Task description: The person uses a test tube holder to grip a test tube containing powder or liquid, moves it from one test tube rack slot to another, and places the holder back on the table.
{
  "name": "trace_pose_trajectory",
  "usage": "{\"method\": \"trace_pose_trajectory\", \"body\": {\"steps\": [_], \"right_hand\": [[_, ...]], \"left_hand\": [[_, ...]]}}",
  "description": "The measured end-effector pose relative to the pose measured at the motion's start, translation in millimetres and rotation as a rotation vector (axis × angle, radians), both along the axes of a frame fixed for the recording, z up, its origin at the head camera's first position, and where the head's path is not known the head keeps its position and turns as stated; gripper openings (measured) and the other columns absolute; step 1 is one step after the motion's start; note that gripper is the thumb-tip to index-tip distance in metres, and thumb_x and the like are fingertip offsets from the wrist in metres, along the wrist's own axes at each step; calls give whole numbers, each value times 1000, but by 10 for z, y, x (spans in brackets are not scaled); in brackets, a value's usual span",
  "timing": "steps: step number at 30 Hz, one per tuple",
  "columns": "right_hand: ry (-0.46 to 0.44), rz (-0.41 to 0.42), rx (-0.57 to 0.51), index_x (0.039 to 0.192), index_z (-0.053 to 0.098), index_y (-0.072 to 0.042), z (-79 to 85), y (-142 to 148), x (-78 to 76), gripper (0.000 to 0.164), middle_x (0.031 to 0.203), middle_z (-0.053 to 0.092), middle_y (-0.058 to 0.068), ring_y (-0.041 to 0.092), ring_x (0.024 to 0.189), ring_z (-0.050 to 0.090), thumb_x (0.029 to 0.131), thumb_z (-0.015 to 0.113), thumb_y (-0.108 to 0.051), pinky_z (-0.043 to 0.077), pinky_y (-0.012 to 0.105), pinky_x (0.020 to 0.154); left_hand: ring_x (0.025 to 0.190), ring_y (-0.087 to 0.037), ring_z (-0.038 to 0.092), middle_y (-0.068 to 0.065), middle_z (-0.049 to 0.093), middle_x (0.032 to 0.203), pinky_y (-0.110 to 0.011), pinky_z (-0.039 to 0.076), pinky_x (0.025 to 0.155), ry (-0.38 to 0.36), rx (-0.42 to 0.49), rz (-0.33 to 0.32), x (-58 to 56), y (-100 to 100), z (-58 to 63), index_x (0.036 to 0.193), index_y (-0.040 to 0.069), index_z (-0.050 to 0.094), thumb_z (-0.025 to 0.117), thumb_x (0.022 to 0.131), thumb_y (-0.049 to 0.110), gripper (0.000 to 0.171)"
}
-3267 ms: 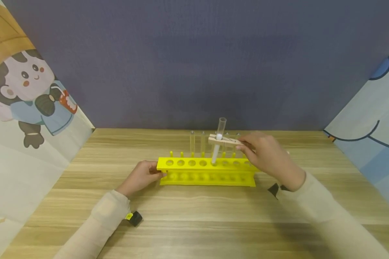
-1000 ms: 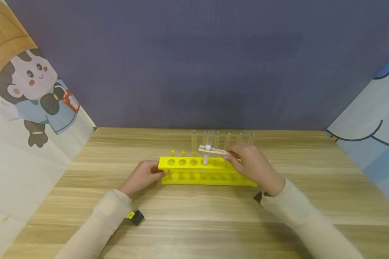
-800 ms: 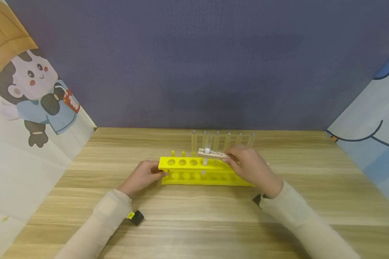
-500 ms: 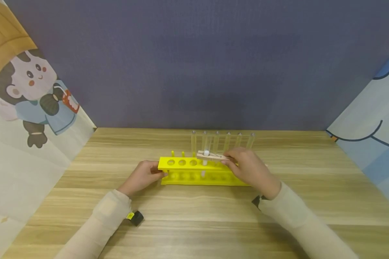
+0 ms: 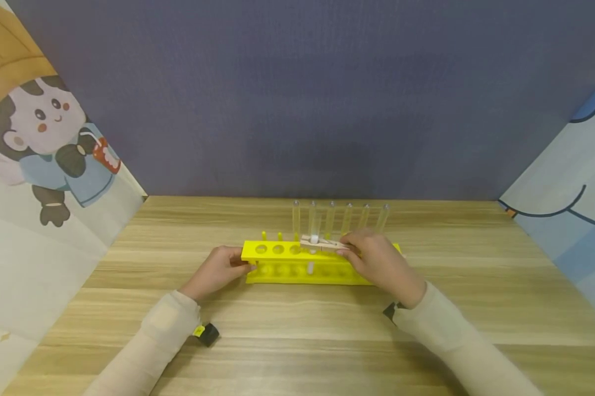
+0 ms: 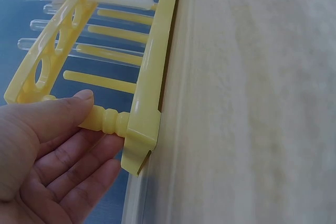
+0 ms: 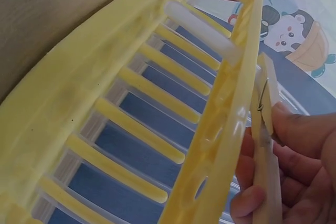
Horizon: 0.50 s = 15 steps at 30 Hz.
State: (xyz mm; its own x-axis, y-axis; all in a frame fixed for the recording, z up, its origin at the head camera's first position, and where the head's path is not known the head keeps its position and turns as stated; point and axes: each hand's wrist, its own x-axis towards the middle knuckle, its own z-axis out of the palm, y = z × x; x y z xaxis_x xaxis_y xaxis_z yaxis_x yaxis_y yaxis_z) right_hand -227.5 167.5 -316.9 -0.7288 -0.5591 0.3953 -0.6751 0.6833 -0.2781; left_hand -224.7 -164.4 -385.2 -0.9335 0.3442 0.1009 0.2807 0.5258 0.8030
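Observation:
At the left end of a yellow test tube rack (image 5: 277, 257), my left hand (image 5: 217, 270) grips the end post (image 6: 107, 120) between thumb and fingers. My right hand (image 5: 380, 263) holds a wooden test tube holder (image 5: 324, 243), a spring clamp low over the rack's top bar. Its jaws are around a test tube (image 5: 310, 268) with white contents, standing through the fourth hole from the left. In the right wrist view, the white-filled tube (image 7: 202, 30) reaches down close to the base. Whether it rests there I cannot tell.
Several upside-down glass tubes (image 5: 347, 217) stand on the pegs along the rack's back. Two bare pegs (image 5: 279, 236) show at the left. Behind the wooden table (image 5: 297, 341) rises a dark blue panel (image 5: 297, 99); cartoon-printed sheets flank it.
The right hand has moved left and down, bringing the holder and tube from above the rack into the fourth hole. The left hand has stayed on the rack's end.

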Motion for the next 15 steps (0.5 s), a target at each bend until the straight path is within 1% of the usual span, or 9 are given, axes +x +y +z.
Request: {"method": "trace_pose_trajectory", "body": {"steps": [7, 15], "right_hand": [[-1, 1, 1, 94, 69, -2, -30, -2, 3, 18, 89, 69, 8, 18, 75, 61, 85, 71, -17, 54, 32, 67], [6, -6, -3, 92, 69, -2, -56, -6, -3, 15, 88, 69, 7, 20, 77, 62, 83, 72, -14, 54, 35, 70]], "left_hand": [[97, -16, 64, -7, 68, 111, -27, 54, 83, -5, 4, -3, 1, -5, -11, 110, 7, 68, 69, 85, 11, 25], [100, -17, 64, -7, 68, 112, -27, 53, 85, -5, 3, -3, 0, -7, -13, 111, 7, 68, 69, 85, 10, 25]]}}
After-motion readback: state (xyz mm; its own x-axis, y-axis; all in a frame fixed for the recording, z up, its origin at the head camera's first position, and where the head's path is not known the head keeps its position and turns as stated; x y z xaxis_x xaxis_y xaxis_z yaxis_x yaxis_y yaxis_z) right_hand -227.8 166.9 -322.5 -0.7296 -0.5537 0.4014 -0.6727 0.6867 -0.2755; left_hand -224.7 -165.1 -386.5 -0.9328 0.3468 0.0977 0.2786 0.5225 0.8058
